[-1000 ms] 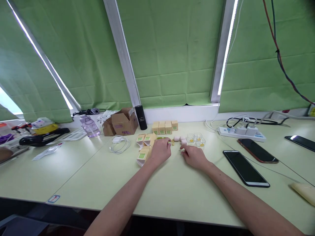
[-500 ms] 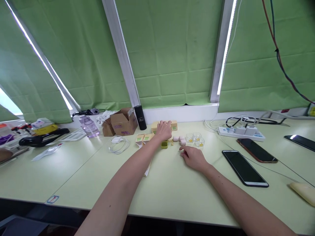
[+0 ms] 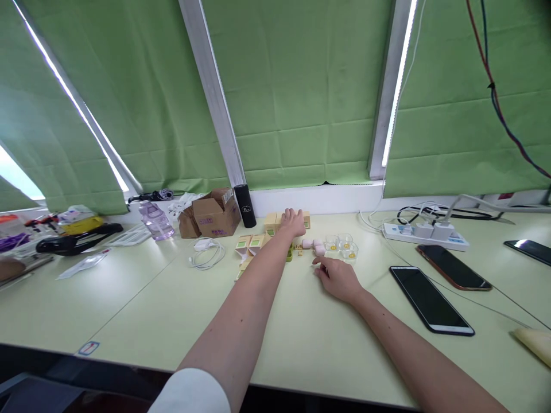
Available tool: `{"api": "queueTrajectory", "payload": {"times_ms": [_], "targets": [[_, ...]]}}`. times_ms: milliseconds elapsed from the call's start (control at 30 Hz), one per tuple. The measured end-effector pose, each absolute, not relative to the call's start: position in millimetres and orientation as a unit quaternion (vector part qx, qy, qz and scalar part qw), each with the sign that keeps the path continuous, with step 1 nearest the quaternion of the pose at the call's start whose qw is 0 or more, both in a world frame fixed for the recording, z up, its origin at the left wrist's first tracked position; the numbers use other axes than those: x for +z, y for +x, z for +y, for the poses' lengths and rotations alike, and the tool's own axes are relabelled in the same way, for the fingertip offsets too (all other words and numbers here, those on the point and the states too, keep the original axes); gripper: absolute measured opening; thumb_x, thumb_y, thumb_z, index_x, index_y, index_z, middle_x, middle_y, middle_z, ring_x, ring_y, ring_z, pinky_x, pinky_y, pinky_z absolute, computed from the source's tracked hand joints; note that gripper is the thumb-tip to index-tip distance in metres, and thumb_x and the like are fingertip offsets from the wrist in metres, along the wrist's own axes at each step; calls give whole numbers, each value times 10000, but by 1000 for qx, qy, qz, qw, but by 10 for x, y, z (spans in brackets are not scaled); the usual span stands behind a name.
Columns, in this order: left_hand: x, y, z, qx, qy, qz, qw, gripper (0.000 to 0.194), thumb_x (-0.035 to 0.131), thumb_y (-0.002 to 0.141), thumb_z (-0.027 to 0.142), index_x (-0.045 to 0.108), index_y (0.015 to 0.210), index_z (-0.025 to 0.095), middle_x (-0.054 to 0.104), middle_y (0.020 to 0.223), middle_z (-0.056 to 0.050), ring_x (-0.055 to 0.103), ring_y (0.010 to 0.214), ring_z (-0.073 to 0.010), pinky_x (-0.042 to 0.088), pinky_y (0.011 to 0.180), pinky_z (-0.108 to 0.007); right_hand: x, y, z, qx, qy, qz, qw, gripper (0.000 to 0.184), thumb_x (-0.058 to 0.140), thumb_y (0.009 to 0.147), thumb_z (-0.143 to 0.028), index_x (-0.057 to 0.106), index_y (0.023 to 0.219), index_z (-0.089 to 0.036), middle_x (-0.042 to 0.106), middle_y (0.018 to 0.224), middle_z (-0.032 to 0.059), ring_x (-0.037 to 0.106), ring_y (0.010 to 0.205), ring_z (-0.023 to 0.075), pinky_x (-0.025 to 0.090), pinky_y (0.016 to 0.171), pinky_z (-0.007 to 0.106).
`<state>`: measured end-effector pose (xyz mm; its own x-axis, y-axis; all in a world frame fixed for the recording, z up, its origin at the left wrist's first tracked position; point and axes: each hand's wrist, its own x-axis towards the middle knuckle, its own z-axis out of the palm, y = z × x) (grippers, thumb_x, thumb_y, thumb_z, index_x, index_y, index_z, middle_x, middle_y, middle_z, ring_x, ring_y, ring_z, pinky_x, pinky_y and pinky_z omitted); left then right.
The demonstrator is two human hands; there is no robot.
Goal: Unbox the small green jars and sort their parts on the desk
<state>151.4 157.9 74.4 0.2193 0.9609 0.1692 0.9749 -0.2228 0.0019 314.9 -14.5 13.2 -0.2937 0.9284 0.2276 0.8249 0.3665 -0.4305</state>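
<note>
My left hand [image 3: 294, 222] reaches to the back of the table, its fingers bent down over a small cream box in a row of such boxes [image 3: 271, 222]. The thumb and the grip's underside are hidden. My right hand [image 3: 338, 278] rests on the table with the index finger extended and nothing visible in it. Just beyond it lie pink cylindrical pieces [image 3: 318, 250] and clear cups [image 3: 345, 245] with yellow bits inside. Small yellow pieces [image 3: 300, 250] and an olive-green piece [image 3: 289, 255] lie beside my left forearm, which partly covers cream boxes with green windows [image 3: 255, 242].
A cardboard box [image 3: 217, 215], black tumbler [image 3: 245, 206], purple-tinted bottle [image 3: 155, 221] and white cable [image 3: 207, 252] stand or lie left. On the right are a power strip [image 3: 424, 235] and phones [image 3: 430, 299]. A bare table stretch [image 3: 310, 332] lies between my forearms.
My left hand has shifted slightly right and farther back along the row of boxes, with its forearm following. More of the boxes left of it shows. My right hand stays nearly still.
</note>
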Motion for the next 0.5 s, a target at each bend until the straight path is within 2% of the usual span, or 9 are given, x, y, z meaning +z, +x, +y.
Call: {"api": "queueTrajectory", "payload": {"times_ms": [233,300,400,500], "targets": [[628,1615,1722,-60,-768,-636,38,868,661,817,322,262,1574,172,372,1555,-246,265,1479,-428,225,1169,-562,94,3154,-112,122,-546,-794,237,284,517,976,-228,657,1222,-257,778,1066,24,695,991,216,352,697,294],[599,1627,1736,-61,-770,-635,37,851,663,811,318,291,1562,170,375,1558,-247,268,1483,-432,211,1175,-581,93,3156,-115,121,-544,-795,240,283,514,977,-227,655,1220,-258,775,1066,24,693,983,213,349,693,294],[550,1635,1747,-62,-772,-631,44,717,668,796,287,431,1459,156,388,1554,-244,267,1492,-434,191,1189,-597,92,3161,-118,122,-542,-795,242,281,511,977,-225,653,1217,-258,773,1059,25,690,974,211,349,692,295],[493,1644,1748,-70,-779,-620,63,659,670,775,217,471,1399,141,329,1603,-231,168,1549,-414,138,1230,-566,85,3167,-117,121,-541,-796,243,276,511,979,-232,655,1213,-255,770,1057,29,687,974,214,356,699,298]]}}
